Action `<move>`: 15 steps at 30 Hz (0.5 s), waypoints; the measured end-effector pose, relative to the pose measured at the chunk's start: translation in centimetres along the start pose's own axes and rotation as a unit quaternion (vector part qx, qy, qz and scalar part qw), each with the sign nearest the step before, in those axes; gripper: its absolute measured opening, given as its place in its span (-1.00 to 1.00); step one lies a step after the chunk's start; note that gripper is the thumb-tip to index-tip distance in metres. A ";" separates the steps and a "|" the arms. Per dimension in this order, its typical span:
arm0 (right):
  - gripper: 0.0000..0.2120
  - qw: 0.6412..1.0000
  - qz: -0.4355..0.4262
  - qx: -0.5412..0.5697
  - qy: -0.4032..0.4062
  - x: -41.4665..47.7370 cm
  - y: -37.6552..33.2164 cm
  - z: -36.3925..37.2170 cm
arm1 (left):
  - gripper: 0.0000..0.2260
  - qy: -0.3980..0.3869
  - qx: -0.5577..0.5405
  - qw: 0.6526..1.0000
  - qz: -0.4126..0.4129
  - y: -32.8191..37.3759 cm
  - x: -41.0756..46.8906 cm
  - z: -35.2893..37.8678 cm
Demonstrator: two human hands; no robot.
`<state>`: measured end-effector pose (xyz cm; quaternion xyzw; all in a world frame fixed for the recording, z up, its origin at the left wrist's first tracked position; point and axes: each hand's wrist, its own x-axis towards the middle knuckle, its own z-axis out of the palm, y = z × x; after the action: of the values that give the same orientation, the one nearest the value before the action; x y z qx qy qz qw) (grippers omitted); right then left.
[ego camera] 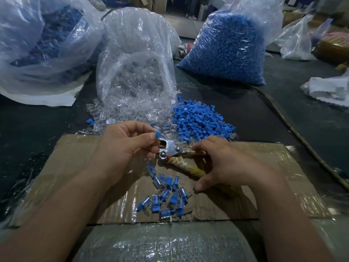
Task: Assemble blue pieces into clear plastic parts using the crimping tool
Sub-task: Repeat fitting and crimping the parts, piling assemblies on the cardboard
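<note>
Head view: L hand (pixel 124 146), frame centre, pinches blue piece (pixel 157 134) betw. thumb & forefinger, right at the metal head of tool (pixel 172 149). R hand (pixel 224 163), centre-right, curls round the tool's tape-wrapped handles, fingers on upper one, thumb at lower. Both are over cardboard (pixel 75 163), w/ heap of joined parts (pixel 166 193), blue in clear, just below tool. Above hands: blue pile (pixel 200 118) beside clear parts (pixel 132 108), which spill from clear bag (pixel 136 53). Blue bag (pixel 226 46) upper right; third bag (pixel 41 38) upper left.
</note>
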<state>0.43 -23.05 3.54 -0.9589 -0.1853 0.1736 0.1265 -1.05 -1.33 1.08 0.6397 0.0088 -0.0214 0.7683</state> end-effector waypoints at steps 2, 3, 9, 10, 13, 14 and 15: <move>-0.25 1.000 0.002 -0.007 0.012 0.1 -0.1 0.0 | -0.91 -0.001 -0.001 1.000 -0.003 0.0 0.0 0.0; -0.30 1.000 0.005 -0.009 0.019 0.1 -0.2 -0.1 | -0.93 0.000 -0.003 1.000 -0.004 -0.1 0.0 0.0; -0.78 0.992 0.020 -0.080 0.090 0.9 -1.1 0.8 | -0.87 0.013 -0.014 1.000 -0.004 -0.1 0.1 0.3; -0.82 0.991 0.022 -0.090 0.100 1.1 -1.2 1.0 | -0.87 0.013 -0.012 1.000 -0.002 -0.1 0.1 0.3; -0.82 0.990 0.024 -0.088 0.105 1.3 -1.1 1.2 | -0.87 0.017 -0.003 1.000 0.005 -0.2 0.1 0.3; -0.82 0.990 0.020 -0.082 0.111 1.2 -1.0 1.1 | -0.88 0.019 -0.004 1.000 0.008 -0.2 0.2 0.3; -0.83 0.989 0.013 -0.075 0.125 1.2 -0.9 1.1 | -0.88 0.021 -0.005 1.000 0.012 -0.3 0.2 0.2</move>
<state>0.76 -21.52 2.50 -0.9822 -0.1677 0.0397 0.0745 -0.87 -1.61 0.86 0.6365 0.0174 0.0014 0.7711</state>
